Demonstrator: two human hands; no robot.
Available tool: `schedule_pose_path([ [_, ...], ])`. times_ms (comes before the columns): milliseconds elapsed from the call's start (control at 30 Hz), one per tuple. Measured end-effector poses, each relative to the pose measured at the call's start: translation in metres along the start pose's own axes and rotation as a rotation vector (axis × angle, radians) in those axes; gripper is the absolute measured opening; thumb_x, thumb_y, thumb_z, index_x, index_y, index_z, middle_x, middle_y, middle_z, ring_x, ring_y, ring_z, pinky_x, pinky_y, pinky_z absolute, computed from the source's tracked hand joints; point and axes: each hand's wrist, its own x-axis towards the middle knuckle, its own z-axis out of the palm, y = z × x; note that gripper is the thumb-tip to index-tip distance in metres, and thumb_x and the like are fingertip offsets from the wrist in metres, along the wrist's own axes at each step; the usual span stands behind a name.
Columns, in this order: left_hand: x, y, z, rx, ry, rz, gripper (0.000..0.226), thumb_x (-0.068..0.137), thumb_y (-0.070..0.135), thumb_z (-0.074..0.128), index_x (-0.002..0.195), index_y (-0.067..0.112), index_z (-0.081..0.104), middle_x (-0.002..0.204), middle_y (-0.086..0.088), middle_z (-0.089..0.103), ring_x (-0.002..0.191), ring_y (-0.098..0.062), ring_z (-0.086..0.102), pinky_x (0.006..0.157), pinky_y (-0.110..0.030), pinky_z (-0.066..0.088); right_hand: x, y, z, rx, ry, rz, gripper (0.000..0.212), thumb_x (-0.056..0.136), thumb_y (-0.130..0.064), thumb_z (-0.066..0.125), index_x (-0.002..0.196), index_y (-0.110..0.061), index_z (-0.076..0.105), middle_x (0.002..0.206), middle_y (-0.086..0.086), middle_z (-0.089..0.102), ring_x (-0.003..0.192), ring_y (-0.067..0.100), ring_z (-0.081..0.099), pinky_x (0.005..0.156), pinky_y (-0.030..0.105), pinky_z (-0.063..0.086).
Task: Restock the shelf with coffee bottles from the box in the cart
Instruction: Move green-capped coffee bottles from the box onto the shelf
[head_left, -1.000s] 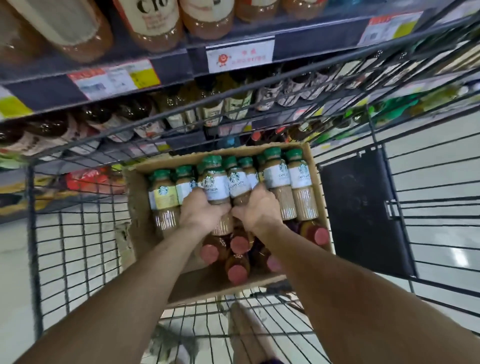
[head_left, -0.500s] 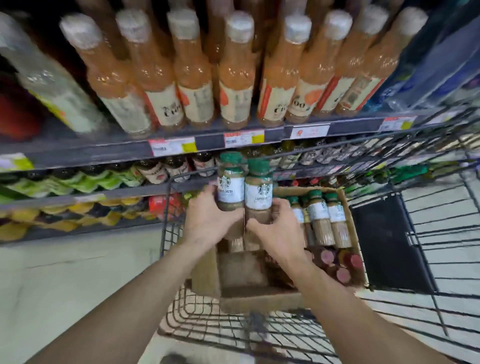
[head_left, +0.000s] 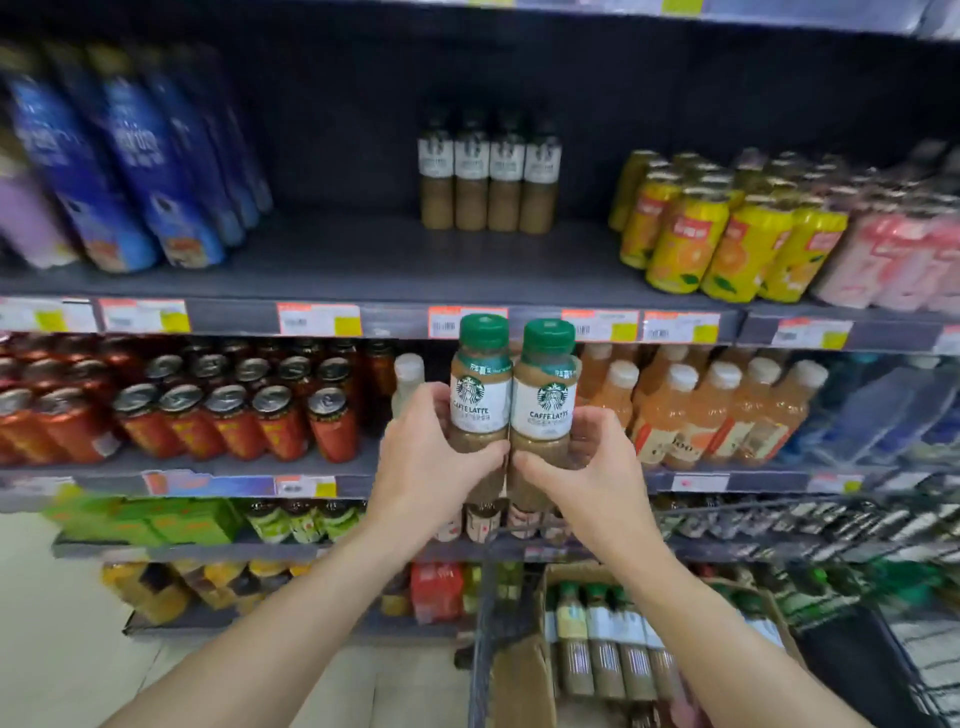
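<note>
Flanking shelved coffee bottles (head_left: 488, 174): blurry blue bottles (head_left: 150, 171), yellow cans (head_left: 727, 234).

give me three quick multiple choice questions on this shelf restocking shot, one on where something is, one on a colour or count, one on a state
1. Where do the coffee bottles already on the shelf stand?
A. at the back of the upper shelf
B. among the red cans
C. on the floor

2. What colour are the caps of the two held bottles?
A. white
B. green
C. red

3. How are the two held bottles carried?
A. lying flat on open palms
B. one hand holds both
C. upright, one gripped in each hand

Answers:
1. A: four coffee bottles stand in a row far back on the upper shelf.
2. B: both caps are green.
3. C: the left hand grips the left bottle, the right hand the right bottle, both upright.
</note>
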Motion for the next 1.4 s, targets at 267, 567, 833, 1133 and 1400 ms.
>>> schedule_pose_path([
  [267, 0.060, 0.080, -0.071, -0.063, 0.103, 0.193, 0.053, 0.064, 0.025, 0.088, 0.102, 0.037, 0.052, 0.098, 0.017, 0.064, 0.088, 0.009, 0.060, 0.075, -0.010, 0.049, 0.047, -0.101, -0.008, 0.054, 0.048, -0.134, 0.051, 0.065, -0.036, 0.085, 0.105, -0.030, 0.054, 0.099, -0.015, 0.066, 0.090, -0.004, 0.061, 0.078, 0.024, 0.052],
  [567, 0.147, 0.121, -0.055, -0.100, 0.186, 0.173, 0.052, 0.062, 0.023, 0.089, 0.100, 0.032, 0.056, 0.093, 0.017, 0.067, 0.085, 0.006, 0.063, 0.077, -0.021, 0.053, 0.142, -0.134, -0.023, 0.058, 0.045, -0.229, 0.049, 0.065, -0.031, 0.087, 0.102, -0.028, 0.054, 0.095, -0.014, 0.066, 0.086, -0.005, 0.061, 0.073, 0.017, 0.051],
  [833, 0.210, 0.117, -0.004, -0.071, 0.137, 0.083, 0.044, 0.065, 0.019, 0.088, 0.089, 0.035, 0.055, 0.086, 0.019, 0.065, 0.077, 0.007, 0.062, 0.063, -0.010, 0.047, 0.214, -0.104, -0.033, 0.038, 0.034, -0.164, 0.045, 0.068, -0.032, 0.085, 0.099, -0.031, 0.052, 0.093, -0.017, 0.065, 0.084, -0.010, 0.060, 0.069, 0.016, 0.052],
  [1133, 0.227, 0.092, 0.026, -0.040, 0.139, 0.037, 0.045, 0.065, 0.017, 0.088, 0.098, 0.026, 0.058, 0.085, 0.018, 0.065, 0.080, 0.005, 0.061, 0.061, -0.010, 0.043, 0.241, -0.073, -0.026, 0.017, -0.013, -0.108, 0.050, 0.070, -0.033, 0.083, 0.109, -0.027, 0.053, 0.101, -0.013, 0.064, 0.093, -0.003, 0.060, 0.079, 0.019, 0.054],
  [1400, 0.217, 0.085, 0.034, -0.079, 0.118, -0.004, 0.048, 0.067, 0.019, 0.087, 0.105, 0.023, 0.059, 0.095, 0.011, 0.066, 0.090, 0.000, 0.060, 0.074, -0.020, 0.047, 0.231, -0.060, -0.010, 0.045, 0.065, -0.086, 0.052, 0.073, -0.028, 0.081, 0.116, -0.030, 0.050, 0.108, -0.015, 0.063, 0.102, 0.000, 0.060, 0.085, 0.021, 0.053],
])
